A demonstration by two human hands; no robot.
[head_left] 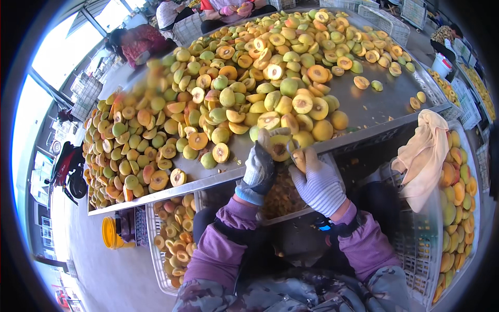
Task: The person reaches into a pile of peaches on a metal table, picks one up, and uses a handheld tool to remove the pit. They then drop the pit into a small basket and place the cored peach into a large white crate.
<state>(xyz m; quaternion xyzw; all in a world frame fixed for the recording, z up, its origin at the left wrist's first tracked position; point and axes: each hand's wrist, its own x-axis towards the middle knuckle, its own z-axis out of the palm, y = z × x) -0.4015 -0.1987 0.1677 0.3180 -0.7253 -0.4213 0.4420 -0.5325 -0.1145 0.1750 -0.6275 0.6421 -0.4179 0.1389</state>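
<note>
At the near edge of a metal table (364, 106), my left hand (258, 169), in a grey-white knit glove with a dark palm, is closed around a yellow peach half (280, 148), its cut face turned toward my right hand. My right hand (318, 182), in a striped white glove, pinches a tan piece (299, 160) that looks like the handle of a small pitting tool; its tip is hard to make out against the peach. Just beyond both hands, a large heap of yellow-green peaches (228, 99), many halved, covers much of the table.
Below the table edge stands a crate of peach halves (174, 244) at left, a bin of scraps (283, 200) between my arms, and a crate of peaches (457, 208) at right with a peach-coloured cloth (423, 156) over its edge. A yellow bucket (110, 232) sits on the floor. Other people work beyond.
</note>
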